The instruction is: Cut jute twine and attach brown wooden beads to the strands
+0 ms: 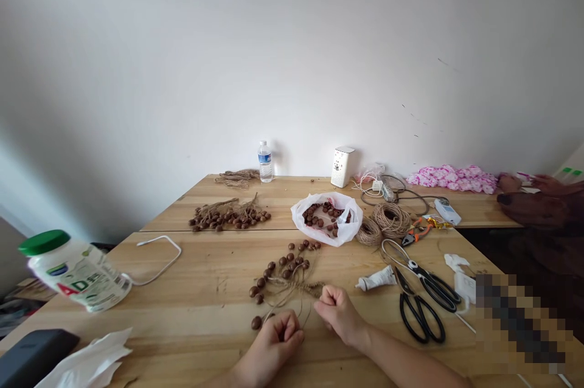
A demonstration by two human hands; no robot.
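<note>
Both my hands are closed over the front middle of the wooden table. My left hand [276,339] is pinched around thin twine strands. Slightly higher and to its right, my right hand [341,315] is curled shut on the same bundle of brown twine [292,286]. Round brown beads [286,273] hang on the strands and lie spread just beyond my hands. A single bead [256,322] rests beside my left hand. The strand ends inside my fingers are hidden.
Behind the bundle stands a white plastic bag [301,224] of beads. Twine coils [391,219], pliers [417,233], a tube [378,278] and two scissors [422,315] lie right. Finished-looking beaded bunches [228,216] lie back left, a white jar [86,275] nearer. Another person's hand [545,184] is far right.
</note>
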